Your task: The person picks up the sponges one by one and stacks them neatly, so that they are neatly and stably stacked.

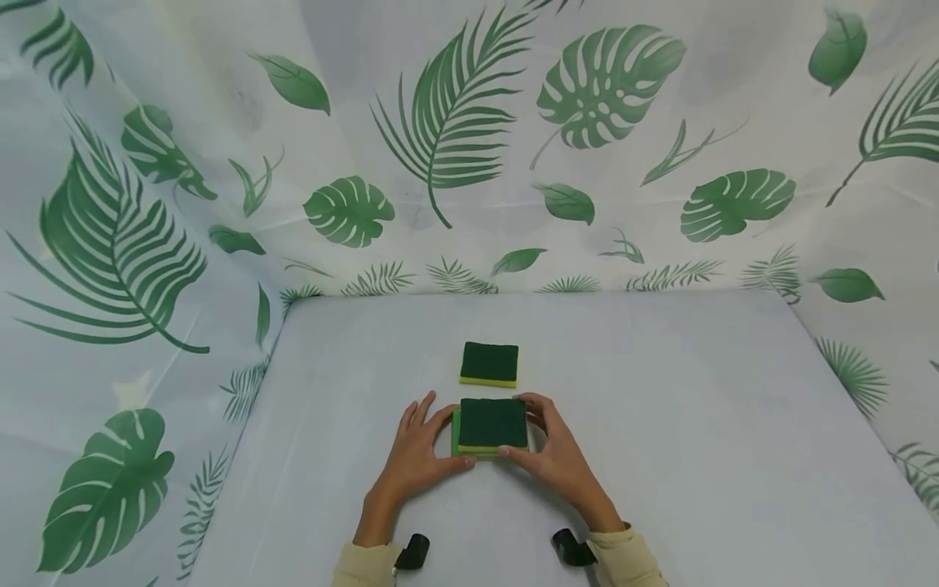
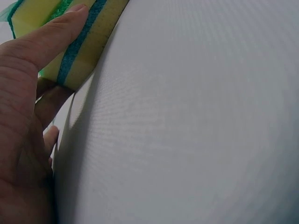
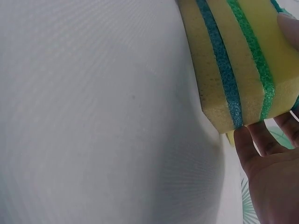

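Observation:
Three sponges lie stacked in front of me in the head view. A dark green scouring pad tops the upper sponge [image 1: 493, 422]. Beneath it, the middle sponge [image 1: 456, 434] shows a bright green edge at the left. The bottom sponge [image 3: 210, 70], yellow with a blue layer, shows in the right wrist view. My left hand [image 1: 412, 458] grips the stack's left end, thumb on the near side. My right hand [image 1: 557, 452] holds the right end, its thumb against the upper sponge's near edge and its fingers at the far side.
Another dark green and yellow sponge [image 1: 489, 362] lies flat just beyond the stack. Under everything is a white tabletop [image 1: 697, 424]. Leaf-printed fabric [image 1: 469, 163] borders it at the back and both sides. Black wrist devices [image 1: 415, 553] sit at both cuffs.

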`<action>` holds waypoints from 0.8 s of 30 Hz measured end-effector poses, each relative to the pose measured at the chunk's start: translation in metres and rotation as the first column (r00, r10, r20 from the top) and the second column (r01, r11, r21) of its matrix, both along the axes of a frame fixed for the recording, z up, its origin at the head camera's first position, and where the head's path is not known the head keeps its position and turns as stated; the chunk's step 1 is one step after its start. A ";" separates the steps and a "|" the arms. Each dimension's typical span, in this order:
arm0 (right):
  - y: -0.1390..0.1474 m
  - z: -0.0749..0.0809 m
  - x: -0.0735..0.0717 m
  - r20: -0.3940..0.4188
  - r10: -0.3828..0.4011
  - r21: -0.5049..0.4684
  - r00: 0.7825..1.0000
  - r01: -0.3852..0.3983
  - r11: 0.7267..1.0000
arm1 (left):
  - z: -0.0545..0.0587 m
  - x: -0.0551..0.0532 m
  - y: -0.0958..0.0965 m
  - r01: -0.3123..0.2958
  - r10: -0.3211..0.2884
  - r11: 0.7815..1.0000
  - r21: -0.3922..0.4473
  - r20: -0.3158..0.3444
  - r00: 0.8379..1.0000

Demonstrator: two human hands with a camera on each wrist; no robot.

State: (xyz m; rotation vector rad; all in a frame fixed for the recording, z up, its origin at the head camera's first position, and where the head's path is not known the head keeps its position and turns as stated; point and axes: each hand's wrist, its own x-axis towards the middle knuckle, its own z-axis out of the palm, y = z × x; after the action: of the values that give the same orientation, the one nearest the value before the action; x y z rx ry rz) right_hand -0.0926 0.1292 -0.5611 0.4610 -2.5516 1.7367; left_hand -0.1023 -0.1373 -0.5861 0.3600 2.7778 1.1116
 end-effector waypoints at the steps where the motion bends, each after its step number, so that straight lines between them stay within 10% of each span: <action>1: 0.000 0.000 0.000 0.009 -0.003 -0.002 1.000 0.003 1.000 | 0.000 0.000 0.000 -0.001 0.001 1.000 0.001 0.000 1.000; 24: 0.001 0.005 0.000 0.068 -0.021 -0.035 0.997 0.024 0.999 | -0.004 0.001 0.000 -0.027 0.026 1.000 0.010 0.015 1.000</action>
State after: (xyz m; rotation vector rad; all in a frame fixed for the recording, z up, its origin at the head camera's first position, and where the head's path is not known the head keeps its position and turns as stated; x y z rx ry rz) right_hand -0.0924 0.1299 -0.5562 0.3766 -2.5555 1.8177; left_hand -0.1018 -0.1372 -0.5898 0.3155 2.7726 1.1300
